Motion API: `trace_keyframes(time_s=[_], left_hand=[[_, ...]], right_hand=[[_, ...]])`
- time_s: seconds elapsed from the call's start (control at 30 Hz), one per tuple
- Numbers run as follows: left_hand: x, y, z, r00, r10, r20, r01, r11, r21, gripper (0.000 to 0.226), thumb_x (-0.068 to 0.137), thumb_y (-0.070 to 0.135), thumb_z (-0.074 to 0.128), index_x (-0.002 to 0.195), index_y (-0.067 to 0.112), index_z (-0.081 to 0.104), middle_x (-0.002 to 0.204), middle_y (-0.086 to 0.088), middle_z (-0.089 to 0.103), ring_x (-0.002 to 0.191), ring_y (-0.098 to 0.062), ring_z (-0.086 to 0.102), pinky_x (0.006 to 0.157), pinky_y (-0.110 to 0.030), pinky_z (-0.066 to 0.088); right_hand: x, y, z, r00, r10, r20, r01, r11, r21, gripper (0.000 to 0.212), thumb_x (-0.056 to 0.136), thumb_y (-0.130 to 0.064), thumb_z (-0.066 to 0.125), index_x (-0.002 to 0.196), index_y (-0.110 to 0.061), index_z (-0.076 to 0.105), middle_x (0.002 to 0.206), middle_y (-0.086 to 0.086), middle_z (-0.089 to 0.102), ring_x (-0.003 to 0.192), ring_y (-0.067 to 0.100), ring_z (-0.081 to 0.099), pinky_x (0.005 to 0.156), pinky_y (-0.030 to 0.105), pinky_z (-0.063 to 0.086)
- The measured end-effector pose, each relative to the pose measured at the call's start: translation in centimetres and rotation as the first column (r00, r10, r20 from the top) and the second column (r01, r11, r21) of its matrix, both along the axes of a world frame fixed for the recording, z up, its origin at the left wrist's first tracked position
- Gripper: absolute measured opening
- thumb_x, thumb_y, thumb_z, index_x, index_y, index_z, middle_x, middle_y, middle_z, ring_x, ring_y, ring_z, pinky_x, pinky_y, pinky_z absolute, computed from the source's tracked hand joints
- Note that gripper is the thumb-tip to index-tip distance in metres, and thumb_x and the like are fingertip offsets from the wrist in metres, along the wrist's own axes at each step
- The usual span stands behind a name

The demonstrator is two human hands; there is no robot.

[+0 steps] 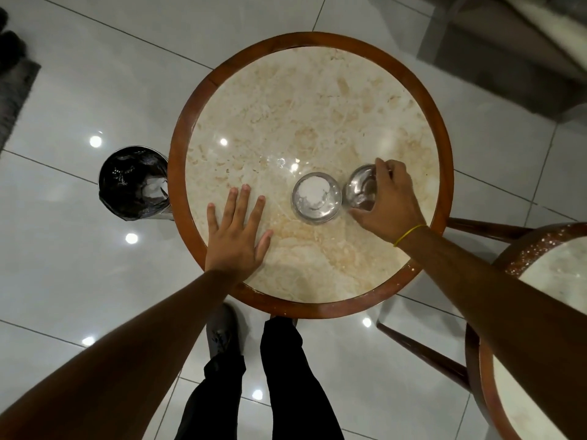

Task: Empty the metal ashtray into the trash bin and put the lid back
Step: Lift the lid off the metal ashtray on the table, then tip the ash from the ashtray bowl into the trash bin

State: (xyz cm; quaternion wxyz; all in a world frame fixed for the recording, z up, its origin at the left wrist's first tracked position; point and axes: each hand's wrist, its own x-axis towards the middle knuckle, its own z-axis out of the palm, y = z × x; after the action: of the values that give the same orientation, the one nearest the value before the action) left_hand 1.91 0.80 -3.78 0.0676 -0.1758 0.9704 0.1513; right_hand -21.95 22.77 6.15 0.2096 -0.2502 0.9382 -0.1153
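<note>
Only 1 view is given, the head camera looking straight down on a round marble table [317, 100] with a wooden rim.

Near the table's front right stands the metal ashtray [316, 197], upright and uncovered, with something white lying inside it, so it looks not yet emptied. Just beside it on the right is the lid [360, 188], a shiny metal dome that seems tilted, touching or nearly touching the ashtray's edge. The right hand [389, 201] curls over the lid with fingertips on its far rim and thumb at its near side, grasping it; whether the lid rests fully on the marble I cannot tell.

The left hand [236, 231] lies flat on the tabletop with fingers spread, holding nothing, well apart from the ashtray.

On the tiled floor to the left, close against the table's rim, stands the trash bin [133, 182], lined with a black bag and open at the top, with something white already inside.

By my reading, 1 step is done: the lid is off. Left to do are carrying the ashtray to the bin, tipping it out, setting it back on the table, and refitting the lid.
</note>
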Motion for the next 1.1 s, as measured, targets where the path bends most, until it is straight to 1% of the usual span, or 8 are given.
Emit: trace_keyframes(time_s=[0.2, 0.6, 0.7, 0.77, 0.83, 0.9, 1.0, 1.1], left_hand=[[0.0, 0.1, 0.1, 1.000, 0.007, 0.002, -0.007, 1.000, -0.003, 0.078, 0.110, 0.063, 0.024, 0.175, 0.022, 0.012, 0.184, -0.011, 0.000, 0.170, -0.032, -0.002, 0.133, -0.066, 0.000], [0.0, 0.1, 0.0, 1.000, -0.001, -0.003, 0.001, 1.000, -0.020, 0.079, 0.109, 0.063, 0.027, 0.175, 0.022, 0.012, 0.184, -0.010, 0.000, 0.170, -0.031, -0.003, 0.133, -0.065, -0.001], [0.1, 0.1, -0.3, 1.000, -0.001, -0.018, 0.001, 1.000, -0.007, 0.079, 0.109, 0.063, 0.028, 0.175, 0.023, 0.011, 0.184, -0.010, -0.001, 0.170, -0.030, -0.004, 0.133, -0.066, -0.001], [0.2, 0.0, -0.5, 1.000, 0.003, -0.026, -0.003, 1.000, -0.003, 0.079, 0.109, 0.062, 0.029, 0.176, 0.023, 0.010, 0.184, -0.009, -0.002, 0.170, -0.030, -0.005, 0.133, -0.067, 0.000], [0.2, 0.0, -0.6, 0.999, 0.005, -0.033, -0.005, 1.000, 0.001, 0.079, 0.109, 0.062, 0.029, 0.175, 0.023, 0.011, 0.184, -0.008, -0.003, 0.170, -0.030, -0.005, 0.133, -0.068, 0.001], [0.3, 0.0, -0.7, 0.999, 0.007, -0.041, -0.007, 1.000, -0.007, 0.078, 0.109, 0.062, 0.029, 0.175, 0.024, 0.011, 0.184, -0.008, -0.002, 0.170, -0.030, -0.004, 0.133, -0.068, 0.002], [0.3, 0.0, -0.8, 0.998, 0.011, -0.061, -0.011, 1.000, -0.009, 0.078, 0.109, 0.061, 0.030, 0.175, 0.024, 0.013, 0.184, -0.008, -0.001, 0.170, -0.030, -0.003, 0.133, -0.065, 0.000], [0.3, 0.0, -1.1, 0.998, 0.004, -0.069, -0.006, 1.000, -0.021, 0.077, 0.110, 0.062, 0.028, 0.175, 0.025, 0.013, 0.184, -0.008, 0.000, 0.170, -0.030, -0.002, 0.133, -0.064, -0.001]], right_hand=[[-0.5, 3.1, -1.9, 0.998, -0.069, 0.002, 0.068, 0.992, 0.103, 0.115, 0.078, -0.042, 0.089, 0.162, 0.001, 0.022, 0.160, 0.022, 0.029, 0.147, 0.041, 0.034, 0.120, 0.048, 0.040], [0.9, 4.2, -3.5, 0.995, -0.066, -0.080, 0.066, 0.998, 0.008, 0.099, 0.080, -0.035, 0.085, 0.157, -0.001, 0.032, 0.162, 0.021, 0.032, 0.150, 0.039, 0.035, 0.119, 0.055, 0.043], [2.0, 3.4, -2.5, 0.970, -0.082, -0.230, 0.085, 0.996, 0.005, 0.081, 0.082, -0.041, 0.075, 0.149, -0.011, 0.042, 0.162, 0.013, 0.034, 0.152, 0.035, 0.033, 0.116, 0.057, 0.041], [3.3, 2.1, -2.2, 0.958, -0.073, -0.278, 0.049, 0.994, -0.093, 0.065, 0.084, -0.037, 0.069, 0.140, -0.012, 0.049, 0.150, 0.012, 0.046, 0.140, 0.032, 0.045, 0.107, 0.053, 0.047], [4.7, 0.5, -2.4, 0.973, -0.121, -0.194, 0.077, 0.972, -0.222, 0.051, 0.090, -0.031, 0.067, 0.133, -0.008, 0.054, 0.132, 0.013, 0.056, 0.121, 0.026, 0.056, 0.097, 0.038, 0.052], [5.6, -1.3, -2.6, 0.966, -0.255, -0.050, 0.228, 0.923, -0.310, 0.040, 0.095, -0.029, 0.068, 0.126, -0.006, 0.060, 0.114, 0.011, 0.063, 0.099, 0.019, 0.060, 0.084, 0.027, 0.050], [6.1, -3.6, -3.2, 0.897, -0.427, 0.118, 0.442, 0.843, -0.306, 0.026, 0.090, -0.026, 0.074, 0.107, -0.007, 0.068, 0.092, 0.008, 0.068, 0.083, 0.021, 0.064, 0.076, 0.034, 0.053], [6.3, -4.9, -3.7, 0.838, -0.509, 0.198, 0.545, 0.803, -0.240, 0.018, 0.077, -0.008, 0.073, 0.094, -0.006, 0.071, 0.087, 0.011, 0.071, 0.079, 0.023, 0.064, 0.068, 0.029, 0.046]])
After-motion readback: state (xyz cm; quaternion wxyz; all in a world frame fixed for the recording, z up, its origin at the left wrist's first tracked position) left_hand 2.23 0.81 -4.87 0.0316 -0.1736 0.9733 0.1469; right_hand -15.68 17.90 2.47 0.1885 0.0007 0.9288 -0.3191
